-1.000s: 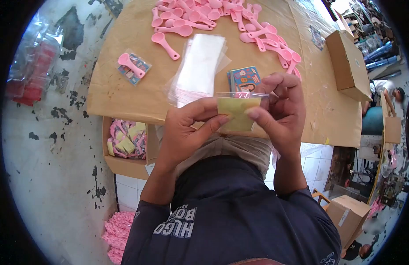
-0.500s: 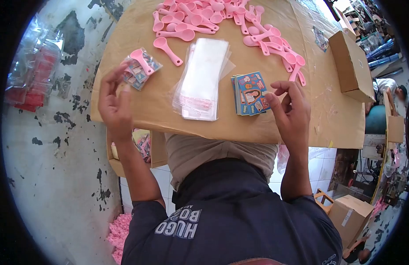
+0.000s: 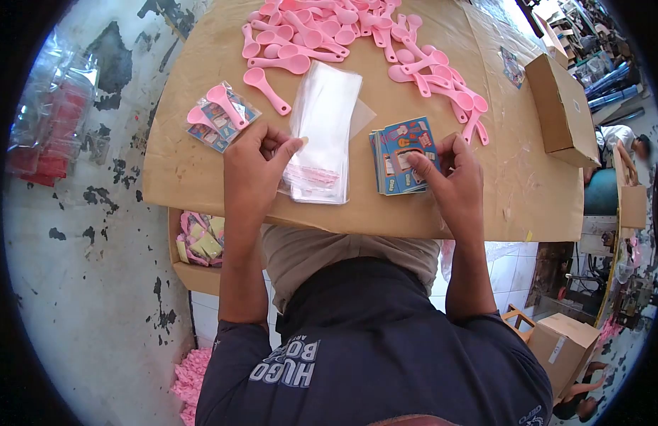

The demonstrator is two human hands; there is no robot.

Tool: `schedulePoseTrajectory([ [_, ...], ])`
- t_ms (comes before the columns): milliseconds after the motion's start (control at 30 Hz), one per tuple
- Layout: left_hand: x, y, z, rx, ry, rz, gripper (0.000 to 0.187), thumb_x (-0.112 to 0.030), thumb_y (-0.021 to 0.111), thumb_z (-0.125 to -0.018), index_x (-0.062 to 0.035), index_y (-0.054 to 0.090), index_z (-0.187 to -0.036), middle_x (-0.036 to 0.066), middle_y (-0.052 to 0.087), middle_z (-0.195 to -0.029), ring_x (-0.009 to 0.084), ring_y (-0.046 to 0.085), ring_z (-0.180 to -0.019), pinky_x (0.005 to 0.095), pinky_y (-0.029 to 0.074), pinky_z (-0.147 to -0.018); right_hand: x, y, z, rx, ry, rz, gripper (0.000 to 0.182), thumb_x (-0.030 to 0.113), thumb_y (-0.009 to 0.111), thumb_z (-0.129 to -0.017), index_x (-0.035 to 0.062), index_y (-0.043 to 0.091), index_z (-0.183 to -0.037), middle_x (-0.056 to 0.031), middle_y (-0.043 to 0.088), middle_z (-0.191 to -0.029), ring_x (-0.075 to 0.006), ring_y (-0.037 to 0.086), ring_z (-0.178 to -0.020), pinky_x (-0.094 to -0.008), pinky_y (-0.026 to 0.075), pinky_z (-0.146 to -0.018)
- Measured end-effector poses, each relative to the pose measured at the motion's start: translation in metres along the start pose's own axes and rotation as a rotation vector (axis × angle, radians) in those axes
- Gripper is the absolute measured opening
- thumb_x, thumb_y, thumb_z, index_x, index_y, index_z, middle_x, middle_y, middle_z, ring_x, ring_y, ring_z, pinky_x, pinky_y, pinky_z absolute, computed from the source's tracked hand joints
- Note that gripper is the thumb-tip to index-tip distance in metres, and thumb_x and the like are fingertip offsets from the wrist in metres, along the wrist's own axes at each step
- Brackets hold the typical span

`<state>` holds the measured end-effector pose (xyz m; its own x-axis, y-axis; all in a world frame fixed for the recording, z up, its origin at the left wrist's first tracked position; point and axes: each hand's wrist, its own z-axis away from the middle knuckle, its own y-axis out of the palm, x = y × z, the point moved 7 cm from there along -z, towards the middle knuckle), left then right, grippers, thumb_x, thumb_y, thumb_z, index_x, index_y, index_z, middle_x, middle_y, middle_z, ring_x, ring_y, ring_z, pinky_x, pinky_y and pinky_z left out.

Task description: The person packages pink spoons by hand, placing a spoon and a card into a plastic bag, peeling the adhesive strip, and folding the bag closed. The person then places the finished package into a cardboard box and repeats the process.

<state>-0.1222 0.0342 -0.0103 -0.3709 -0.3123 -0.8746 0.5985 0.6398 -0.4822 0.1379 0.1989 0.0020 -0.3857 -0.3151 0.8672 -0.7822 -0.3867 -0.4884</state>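
Observation:
My left hand [image 3: 254, 160] is at the left edge of a stack of clear plastic bags [image 3: 325, 106], its fingers curled and its thumb pressing on the bag's edge. My right hand [image 3: 453, 177] has its thumb on top of a stack of blue printed cards [image 3: 400, 170], with the fingers bent at the stack's right side. Left of the bags, pink measuring spoons [image 3: 226, 106] in clear packets with printed cards lie on the table. One loose pink spoon [image 3: 267, 90] rests between those packets and the bags.
A pile of pink spoons [image 3: 329, 32] spreads across the far side of the brown-covered table [image 3: 528, 184]. A cardboard box [image 3: 563, 110] stands at the right edge. An open box [image 3: 201, 245] of packets sits below the table at left. Other people are at the far right.
My left hand has moved right, from beside the packets to the plastic bags. A second spoon packet now shows at left. My right thumb has slid further onto the cards.

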Motion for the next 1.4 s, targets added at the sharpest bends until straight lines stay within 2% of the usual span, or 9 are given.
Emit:
schedulePoseTrajectory([
  [233,-0.008,-0.006,0.007,-0.123,0.172,-0.044,0.018,-0.013,0.075,-0.093,0.0049,0.074,-0.097,0.009,0.066,-0.073,0.0143,0.06,-0.067,0.0323,0.049,-0.064,-0.008,-0.005,-0.004,-0.052,0.007,-0.001,0.034,0.026,0.076,-0.096,-0.0007,0.061,-0.082,-0.0057,0.059,-0.07,-0.01,0.048,-0.06,-0.033,0.037,-0.054],
  [433,-0.014,-0.016,0.012,-0.268,0.274,-0.045,0.02,-0.014,0.073,-0.096,0.0048,0.074,-0.104,0.008,0.069,-0.084,0.0131,0.06,-0.071,0.0301,0.048,-0.066,-0.002,-0.025,0.0,-0.221,-0.254,0.045,0.027,0.022,0.071,-0.1,-0.0026,0.064,-0.089,-0.0062,0.053,-0.076,-0.0096,0.045,-0.067,-0.0297,0.036,-0.057],
  [500,-0.01,-0.014,0.015,-0.252,0.126,0.089,0.02,-0.016,0.072,-0.099,0.0024,0.074,-0.106,-0.001,0.066,-0.086,0.0071,0.059,-0.079,0.0223,0.047,-0.072,-0.001,-0.033,0.007,-0.287,-0.247,-0.139,0.02,0.018,0.072,-0.1,-0.0005,0.066,-0.093,-0.0014,0.055,-0.076,-0.0068,0.044,-0.066,-0.0267,0.035,-0.057],
  [700,-0.003,-0.006,0.016,-0.154,0.052,0.083,0.021,-0.019,0.073,-0.099,0.0007,0.07,-0.107,-0.001,0.065,-0.087,0.0056,0.057,-0.076,0.0214,0.046,-0.07,0.001,-0.033,0.019,-0.209,-0.197,-0.442,0.017,0.016,0.071,-0.101,0.0004,0.067,-0.099,0.004,0.061,-0.079,-0.0016,0.047,-0.069,-0.0213,0.038,-0.059],
  [833,-0.012,-0.012,0.021,-0.287,0.27,-0.051,0.022,-0.02,0.068,-0.102,0.0019,0.067,-0.107,-0.001,0.063,-0.086,0.0059,0.054,-0.073,0.0217,0.045,-0.069,-0.001,-0.029,0.028,-0.179,-0.19,-0.49,0.018,0.017,0.07,-0.102,-0.0008,0.068,-0.102,0.0028,0.062,-0.079,-0.002,0.049,-0.069,-0.0214,0.039,-0.06],
  [933,-0.006,-0.022,0.025,-0.383,0.336,0.277,0.018,-0.017,0.062,-0.106,0.0013,0.064,-0.104,0.0,0.062,-0.08,0.0061,0.049,-0.07,0.0233,0.044,-0.064,0.002,-0.026,0.032,-0.157,-0.21,-0.532,0.018,0.017,0.069,-0.102,-0.0014,0.068,-0.104,0.0022,0.064,-0.08,-0.0021,0.05,-0.069,-0.0216,0.04,-0.06],
  [1133,-0.007,0.001,0.023,-0.036,0.157,0.514,0.014,-0.018,0.056,-0.109,-0.0044,0.056,-0.112,0.008,0.071,-0.09,0.0094,0.062,-0.072,0.025,0.046,-0.063,0.014,-0.029,0.038,-0.101,-0.244,-0.48,0.019,0.016,0.068,-0.103,-0.0022,0.068,-0.106,0.0007,0.065,-0.081,-0.0023,0.051,-0.069,-0.0216,0.042,-0.061],
  [1233,-0.02,0.002,0.025,0.007,0.113,0.504,0.019,-0.015,0.06,-0.106,-0.0037,0.056,-0.121,0.01,0.074,-0.096,0.0129,0.069,-0.08,0.0246,0.05,-0.066,0.018,-0.036,0.041,-0.137,-0.261,-0.53,0.018,0.015,0.068,-0.102,-0.0018,0.068,-0.107,0.001,0.064,-0.079,-0.0022,0.051,-0.067,-0.0214,0.041,-0.059],
  [1400,-0.013,0.009,0.032,0.02,-0.024,1.004,0.026,-0.011,0.068,-0.1,-0.0014,0.062,-0.124,0.012,0.075,-0.112,0.0229,0.075,-0.098,0.03,0.061,-0.085,0.02,-0.03,0.049,-0.009,-0.157,-0.401,0.017,0.012,0.07,-0.1,-0.001,0.069,-0.111,0.0024,0.064,-0.079,-0.0018,0.051,-0.065,-0.0207,0.041,-0.056],
])
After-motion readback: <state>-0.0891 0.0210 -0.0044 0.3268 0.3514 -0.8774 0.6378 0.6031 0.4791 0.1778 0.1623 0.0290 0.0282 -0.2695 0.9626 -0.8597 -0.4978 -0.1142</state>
